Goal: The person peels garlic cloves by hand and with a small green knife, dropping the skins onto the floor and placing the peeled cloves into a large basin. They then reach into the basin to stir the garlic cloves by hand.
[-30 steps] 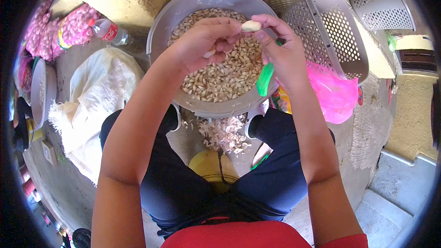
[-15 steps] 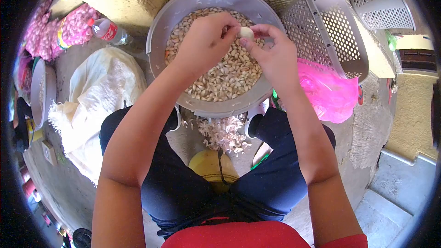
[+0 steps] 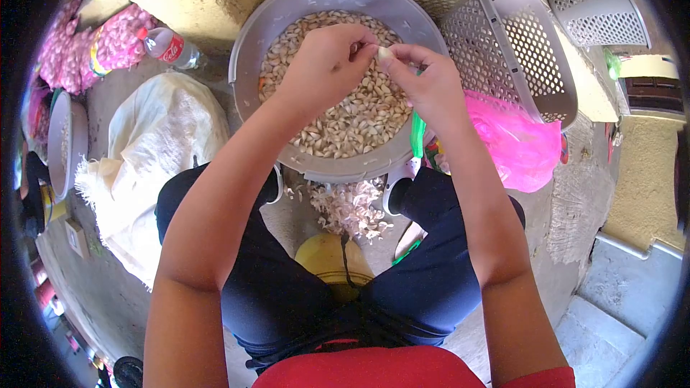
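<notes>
Over the basin, my left hand (image 3: pixel 329 61) and my right hand (image 3: pixel 429 80) meet with fingertips pinched together. Between them is a small pale garlic clove (image 3: pixel 383 53), mostly covered by the fingers. Below the hands, the wide grey basin (image 3: pixel 248 50) holds a thick layer of garlic cloves (image 3: pixel 345 123), many of them pale and peeled. A bright green strip (image 3: pixel 417 135) shows beside my right wrist at the basin's edge, and a bit of green also shows between the right fingers.
Garlic skins (image 3: pixel 348 208) lie on the floor between my feet, before a yellow container (image 3: pixel 327 259). Right stand a perforated grey basket (image 3: pixel 489 47) and a pink plastic bag (image 3: pixel 514 147). Left are a white sack (image 3: pixel 162 129), a cola bottle (image 3: pixel 172 49) and net bags of garlic (image 3: pixel 118 39).
The pale clove between my fingers shows less than before, and my right hand has turned slightly. More of the green strip now shows beside my right wrist.
</notes>
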{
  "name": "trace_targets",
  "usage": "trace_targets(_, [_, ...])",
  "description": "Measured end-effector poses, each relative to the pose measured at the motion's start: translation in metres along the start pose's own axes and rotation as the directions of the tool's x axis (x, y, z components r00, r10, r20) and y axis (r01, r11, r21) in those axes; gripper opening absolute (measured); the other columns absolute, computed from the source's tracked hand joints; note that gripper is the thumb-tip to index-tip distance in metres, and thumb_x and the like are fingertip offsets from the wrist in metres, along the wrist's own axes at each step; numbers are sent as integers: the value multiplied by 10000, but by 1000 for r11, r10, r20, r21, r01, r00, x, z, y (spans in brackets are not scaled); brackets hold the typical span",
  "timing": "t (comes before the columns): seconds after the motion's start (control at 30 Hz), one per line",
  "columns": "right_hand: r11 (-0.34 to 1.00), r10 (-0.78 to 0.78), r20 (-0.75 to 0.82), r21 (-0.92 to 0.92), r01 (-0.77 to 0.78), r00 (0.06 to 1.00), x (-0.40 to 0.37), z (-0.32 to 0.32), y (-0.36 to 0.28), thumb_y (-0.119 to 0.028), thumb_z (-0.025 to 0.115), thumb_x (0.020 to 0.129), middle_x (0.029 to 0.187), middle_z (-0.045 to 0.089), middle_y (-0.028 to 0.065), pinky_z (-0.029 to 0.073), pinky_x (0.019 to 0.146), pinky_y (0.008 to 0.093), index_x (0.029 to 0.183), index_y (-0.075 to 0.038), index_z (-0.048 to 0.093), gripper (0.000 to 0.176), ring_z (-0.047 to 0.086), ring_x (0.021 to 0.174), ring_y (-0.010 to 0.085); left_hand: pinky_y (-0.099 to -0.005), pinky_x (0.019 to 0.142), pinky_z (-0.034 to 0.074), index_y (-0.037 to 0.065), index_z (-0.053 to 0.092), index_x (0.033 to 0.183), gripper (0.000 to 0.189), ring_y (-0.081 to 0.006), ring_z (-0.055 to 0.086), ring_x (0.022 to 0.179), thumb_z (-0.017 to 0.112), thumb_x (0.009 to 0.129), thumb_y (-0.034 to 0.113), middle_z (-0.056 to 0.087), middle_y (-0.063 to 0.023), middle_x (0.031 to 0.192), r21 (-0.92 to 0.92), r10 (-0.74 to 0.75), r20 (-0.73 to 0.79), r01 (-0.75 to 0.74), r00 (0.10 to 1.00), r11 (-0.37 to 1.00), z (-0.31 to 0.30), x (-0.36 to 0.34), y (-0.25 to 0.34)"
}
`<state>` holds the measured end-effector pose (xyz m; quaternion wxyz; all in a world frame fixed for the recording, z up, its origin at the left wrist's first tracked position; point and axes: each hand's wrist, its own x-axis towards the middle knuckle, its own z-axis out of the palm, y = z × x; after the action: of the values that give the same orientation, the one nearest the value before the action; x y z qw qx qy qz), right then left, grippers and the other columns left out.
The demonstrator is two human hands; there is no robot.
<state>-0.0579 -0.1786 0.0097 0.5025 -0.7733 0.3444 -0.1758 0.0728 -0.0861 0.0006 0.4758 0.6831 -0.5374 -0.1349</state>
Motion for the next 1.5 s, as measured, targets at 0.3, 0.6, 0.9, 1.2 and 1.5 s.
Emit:
trace_targets(0.3, [896,134,179,398,-197,975,2,1,3,-269,505,827,518,470,-15,335,358,215,828,-13,624,282,384,389,52,-241,491,376,16,589,855,152,-95,457,522,552,785,146,552,-51,635,-37,-97,13,97,995,995,-2,-1,-6])
trace_targets(0.6, [873,134,110,457,-169,985,0,2,-1,-244,449,867,518,454,-6,338,349,205,897,-1,593,284,365,379,54,-186,408,271,87,595,844,224,-31,354,477,537,811,300,420,56,573,-369,-501,280,574,819,731,-8,5,10])
trace_targets(0.9, [950,71,33,301,-77,997,0,0,1,-208,426,888,708,619,68,388,377,200,1013,-18,562,265,447,433,50,-192,423,282,86,594,844,224,-33,374,505,575,779,300,466,46,619,-245,-392,280,460,876,854,-4,1,1])
trace_targets(1.2, [989,148,254,-27,-146,956,-2,-4,9,-180,441,873,748,619,76,403,401,207,1000,-7,563,247,502,470,93,-189,433,259,95,565,840,226,-30,363,506,570,783,313,436,57,605,-381,-460,197,500,866,778,-15,7,3])
trace_targets(1.5, [324,57,-61,945,39,996,34,-121,39,-192,381,871,750,569,87,337,422,193,916,7,498,234,315,424,55,-192,400,214,75,588,899,289,-22,310,475,575,784,340,361,70,568,-380,-510,297,590,807,712,-14,8,2])
